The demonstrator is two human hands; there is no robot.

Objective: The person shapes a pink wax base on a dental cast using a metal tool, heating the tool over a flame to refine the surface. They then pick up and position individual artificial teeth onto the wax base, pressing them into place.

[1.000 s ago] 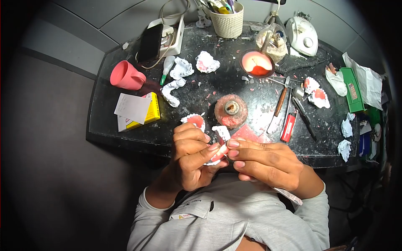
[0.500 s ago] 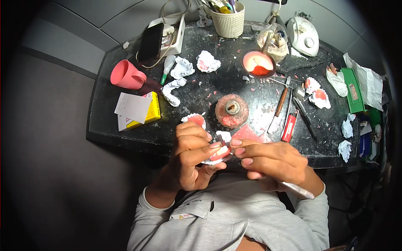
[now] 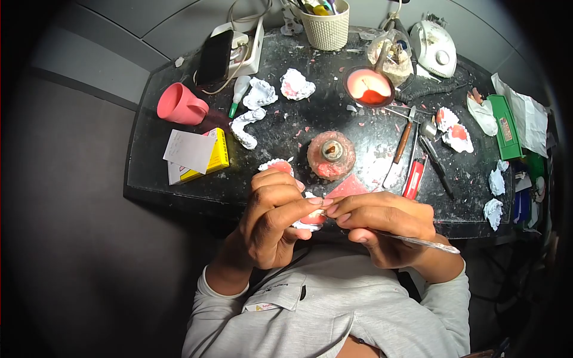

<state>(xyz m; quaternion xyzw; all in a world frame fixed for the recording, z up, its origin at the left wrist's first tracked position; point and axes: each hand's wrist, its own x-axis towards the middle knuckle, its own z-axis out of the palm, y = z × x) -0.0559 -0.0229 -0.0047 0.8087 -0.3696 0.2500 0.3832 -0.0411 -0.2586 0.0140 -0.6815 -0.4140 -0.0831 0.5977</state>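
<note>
My left hand [image 3: 270, 222] is closed around a white plaster dental cast [image 3: 311, 220] with pink wax on it, just in front of the table edge. Its fingers cover much of the cast. Pinched in my right hand [image 3: 391, 224] is a thin metal wax carver [image 3: 428, 243], whose handle sticks out to the right. The carver's working end is by the cast, where fingertips of both hands meet and hide the exact contact. Just beyond my left hand lies another cast with pink wax [image 3: 277, 166]. A pink wax sheet [image 3: 348, 186] lies past my fingertips.
A wax-smeared spirit burner [image 3: 331, 156] stands mid-table. Behind it are a pan of melted red wax [image 3: 369, 88] and a white basket of tools [image 3: 326, 30]. A wood-handled knife [image 3: 401, 146] and red lighter [image 3: 413, 179] lie right; a pink mug [image 3: 181, 105] stands left.
My right hand has shifted slightly left, and the carver's handle has swung up nearer level. My left fingertips have moved right over the cast, now meeting the right fingertips.
</note>
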